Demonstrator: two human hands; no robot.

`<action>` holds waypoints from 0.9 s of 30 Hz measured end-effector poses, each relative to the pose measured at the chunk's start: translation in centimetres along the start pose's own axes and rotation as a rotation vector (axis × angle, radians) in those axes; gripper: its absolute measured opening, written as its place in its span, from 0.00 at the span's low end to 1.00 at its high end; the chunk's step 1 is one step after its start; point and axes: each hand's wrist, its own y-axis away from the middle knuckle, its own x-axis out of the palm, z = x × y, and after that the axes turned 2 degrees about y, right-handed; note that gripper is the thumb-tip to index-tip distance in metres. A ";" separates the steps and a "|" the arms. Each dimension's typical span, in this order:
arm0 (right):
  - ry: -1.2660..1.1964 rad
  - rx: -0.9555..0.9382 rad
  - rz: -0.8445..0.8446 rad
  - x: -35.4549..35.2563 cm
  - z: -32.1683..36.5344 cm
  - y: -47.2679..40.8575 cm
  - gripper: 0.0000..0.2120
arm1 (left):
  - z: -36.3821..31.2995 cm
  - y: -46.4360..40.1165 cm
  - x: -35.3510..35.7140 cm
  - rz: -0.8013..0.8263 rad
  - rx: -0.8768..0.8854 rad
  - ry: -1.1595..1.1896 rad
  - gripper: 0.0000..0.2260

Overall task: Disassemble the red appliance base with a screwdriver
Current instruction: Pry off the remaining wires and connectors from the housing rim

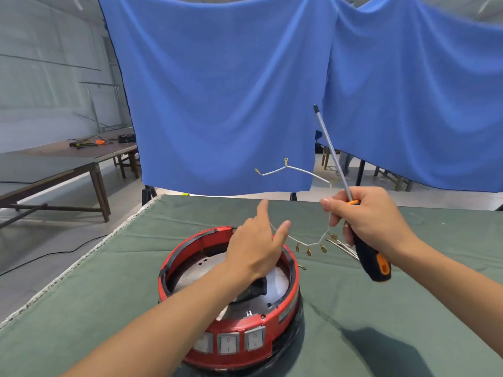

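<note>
The round red plastic appliance base (231, 300) sits on the green cloth-covered bench (408, 308), open side up, its row of grey rocker switches (230, 342) facing me on the near wall. Inside it I can see the bare silver metal plate (196, 273), so I judge the shell is already partly stripped.

My right hand (373, 221) is up and to the right of the base, fingers wrapped round the long screwdriver with the black-and-orange handle (351, 202). The shaft points up and away and the handle hangs down, so the tip is parked out of the way, I reckon, while the wiring comes free. The same grip seems to pinch a thin white wire harness (294, 170): one branch, tipped with brass terminals, is lifted beyond the base against the hanging blue cloth backdrop (217, 91), and another dangles between my hands, just beyond the rim.

My left hand (255, 246) hovers over the base's far rim, fingers loosely spread and holding nothing; whether it brushes the dangling wire I cannot tell. I take it that hand is there to guide the strands clear of the rim.

More loose wires (343, 247) lie on the bench right of the base.
</note>
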 end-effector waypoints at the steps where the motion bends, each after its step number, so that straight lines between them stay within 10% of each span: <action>1: 0.022 0.012 -0.018 -0.6 -0.6 -0.1 0.12 | -0.2 -0.2 0.3 0.021 0.012 -0.069 0.28; 8: 0.219 0.097 -0.148 -2.6 -6.1 -0.3 0.13 | -0.5 -0.8 2.1 0.096 0.233 -0.367 0.13; 15: 0.976 0.076 0.030 1.0 -12.3 -0.5 0.08 | 0.2 -0.9 2.8 0.077 0.261 -0.343 0.14; 27: 0.638 0.251 0.117 2.0 -12.3 -1.8 0.18 | 0.6 -1.3 1.2 -0.038 0.042 -0.043 0.08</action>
